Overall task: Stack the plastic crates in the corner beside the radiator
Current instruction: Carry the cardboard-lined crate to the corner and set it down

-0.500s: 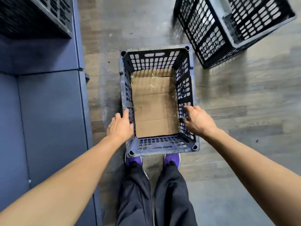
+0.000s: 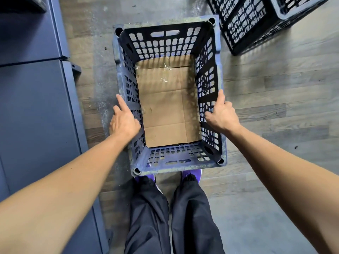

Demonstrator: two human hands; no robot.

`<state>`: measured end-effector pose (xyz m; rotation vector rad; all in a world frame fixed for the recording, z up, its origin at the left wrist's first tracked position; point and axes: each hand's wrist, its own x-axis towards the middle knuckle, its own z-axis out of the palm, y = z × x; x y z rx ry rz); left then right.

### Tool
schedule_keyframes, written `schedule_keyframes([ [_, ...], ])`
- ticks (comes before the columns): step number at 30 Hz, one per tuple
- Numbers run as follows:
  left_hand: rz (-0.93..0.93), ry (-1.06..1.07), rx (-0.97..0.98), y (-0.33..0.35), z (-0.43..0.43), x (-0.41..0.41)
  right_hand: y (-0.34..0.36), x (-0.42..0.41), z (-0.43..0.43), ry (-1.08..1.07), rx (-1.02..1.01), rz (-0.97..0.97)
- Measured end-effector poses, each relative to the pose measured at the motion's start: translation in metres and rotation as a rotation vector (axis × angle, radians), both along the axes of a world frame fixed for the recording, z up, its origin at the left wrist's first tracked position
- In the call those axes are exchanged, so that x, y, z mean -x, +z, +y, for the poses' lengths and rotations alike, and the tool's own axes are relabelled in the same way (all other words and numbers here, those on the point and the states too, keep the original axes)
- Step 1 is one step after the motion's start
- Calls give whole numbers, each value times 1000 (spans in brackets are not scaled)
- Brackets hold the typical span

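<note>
A blue perforated plastic crate (image 2: 170, 165) with a cardboard sheet (image 2: 167, 103) lining its bottom is right in front of my feet on the wooden floor. My left hand (image 2: 124, 121) grips its left wall, thumb along the rim. My right hand (image 2: 221, 114) grips the right wall, fingers inside and thumb on the rim. A second blue crate (image 2: 253, 21) stands at the top right, apart from the first.
Dark blue cabinets (image 2: 36, 110) run along the left side, close to the crate. My legs and purple shoes (image 2: 190, 174) are just behind the crate. Grey wood floor (image 2: 275, 88) stretches to the right.
The crate appears larger and closer to the camera, and both hands have shifted further along its side walls with a firmer hold.
</note>
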<state>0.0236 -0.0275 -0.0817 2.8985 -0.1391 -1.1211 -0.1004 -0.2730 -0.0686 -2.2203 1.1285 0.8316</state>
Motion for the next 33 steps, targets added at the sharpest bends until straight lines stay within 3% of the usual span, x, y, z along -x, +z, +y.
schedule_keyframes([
  [5,-5,68,-6,4,-1,-8,1,-6,-13,-207,-57,21],
  [8,-9,141,-25,15,2,-11,7,-5,-18,-223,-49,12],
  [16,-15,68,-136,71,11,-12,56,-2,-30,-131,-22,0],
  [33,-228,199,-8,367,-20,-39,358,-39,-80,-36,32,-312],
])
